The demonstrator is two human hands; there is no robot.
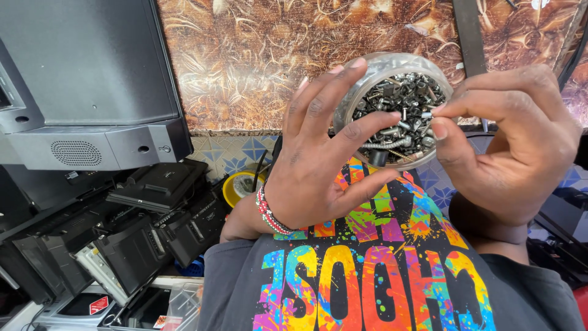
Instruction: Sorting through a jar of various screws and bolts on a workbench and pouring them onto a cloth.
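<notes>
**Fingers picking at a tub of screws**

The left hand (318, 165) is holding a small clear round tub (392, 107) up in front of the chest, tilted so that its open mouth is facing the camera. Its fingers (324, 98) are wrapping around the left wall of the tub, and its thumb is pressing across the lower rim, so the hand is closing firmly on the tub. A red and white beaded bracelet (267, 211) is sitting on that wrist.

The tub is holding a heap of dark and silver screws (401, 116). The right hand (508, 147) is reaching in from the right, with thumb and forefinger pinching together at the tub's right edge, right among the screws; whether one screw is being gripped between the fingertips is too small to tell. The other fingers of that hand are curling loosely.

Below the hands, a grey shirt with bright splashed lettering (380, 270) is showing. To the left, black electronic units (135, 239) are lying stacked beneath a grey television (92, 79). A brown patterned panel (257, 55) is standing behind.
</notes>
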